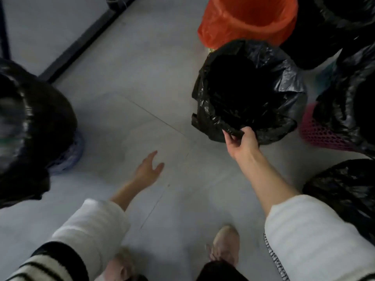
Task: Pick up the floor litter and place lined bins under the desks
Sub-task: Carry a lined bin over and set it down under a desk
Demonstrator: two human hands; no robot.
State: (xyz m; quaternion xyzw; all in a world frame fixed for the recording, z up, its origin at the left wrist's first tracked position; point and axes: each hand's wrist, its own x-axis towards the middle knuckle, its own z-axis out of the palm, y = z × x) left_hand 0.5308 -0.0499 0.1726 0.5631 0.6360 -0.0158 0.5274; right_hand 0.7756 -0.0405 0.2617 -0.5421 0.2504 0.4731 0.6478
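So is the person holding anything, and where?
The right hand pinches the near rim of the black-lined bin. The left hand is open, holding nothing.

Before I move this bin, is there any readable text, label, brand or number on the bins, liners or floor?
None: no readable text anywhere in the head view.
Black-lined bin gripped at its rim by the right hand: plain liner, no print.
Orange-lined bin: plain, no label.
Pink mesh bin: no marking visible.
Blurred bin at left: too blurred to tell.

Dim, flat light; motion blur at left; wide-angle edge distortion
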